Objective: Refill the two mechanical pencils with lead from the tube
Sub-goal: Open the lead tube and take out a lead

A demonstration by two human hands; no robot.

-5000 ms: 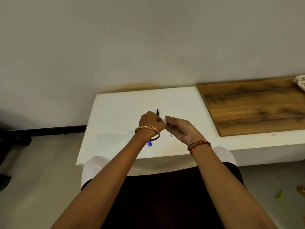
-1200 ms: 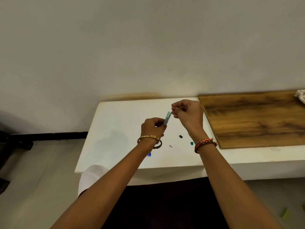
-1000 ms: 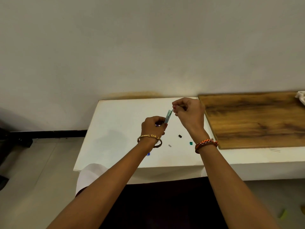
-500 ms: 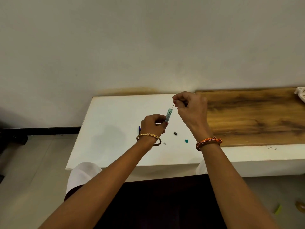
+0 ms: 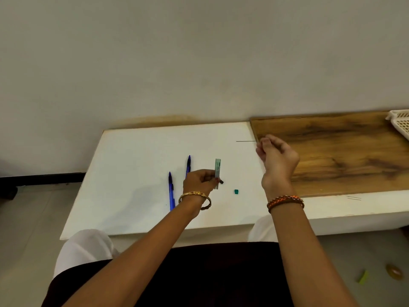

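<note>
My right hand [image 5: 276, 156] pinches one thin lead [image 5: 245, 141] right of centre; squeezed or knocked, it could snap. My left hand's [image 5: 200, 181] grip clamps the uncapped tube [image 5: 217, 172] mid-frame, above the counter [image 5: 137, 162]; tilted, it may spill. Both pencils [image 5: 170, 191] lie left.

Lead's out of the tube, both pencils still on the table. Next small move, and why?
Probably: set the lead tube down so the left hand can pick up a blue pencil. The right hand already pinches one thin lead, held out level, while both pencils, the other nearer the left edge, lie untouched on the white table. The lead needs a pencil to go into.
</note>
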